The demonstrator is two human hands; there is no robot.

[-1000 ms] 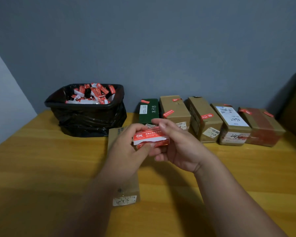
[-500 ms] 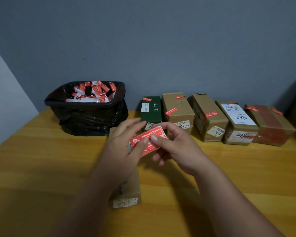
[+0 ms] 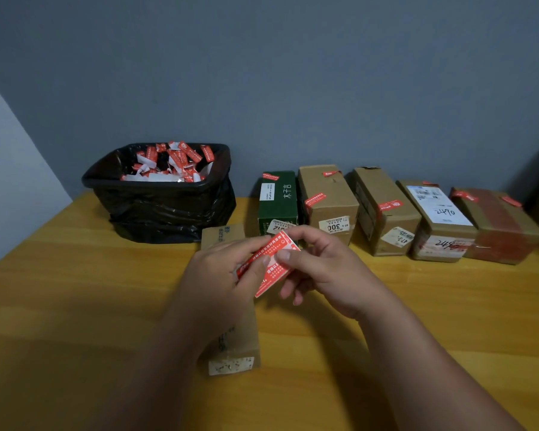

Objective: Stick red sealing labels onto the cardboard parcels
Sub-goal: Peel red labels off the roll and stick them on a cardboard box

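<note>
Both hands meet over the middle of the yellow wooden surface, and each grip is narrow, pinching the same small sheet of red-and-white sealing labels. The left hand holds the sheet's left part between thumb and curled fingers; the right hand pinches its right edge, thumb on the printed face. The sheet is tilted, its upper right corner highest.

Directly below the left hand lies a long brown cardboard parcel, its near end carrying a pale sticker, its far end showing beyond the knuckles.

Along the grey wall stands a row of five parcels that already carry red labels: a dark green box with white lettering, then a brown cardboard box marked 300, a narrower brown cardboard box, a brown box with a large white shipping label, and a brown box wrapped in reddish tape.

To the left of the row sits a bin lined with a black plastic bag, with red and white paper scraps in it.
</note>
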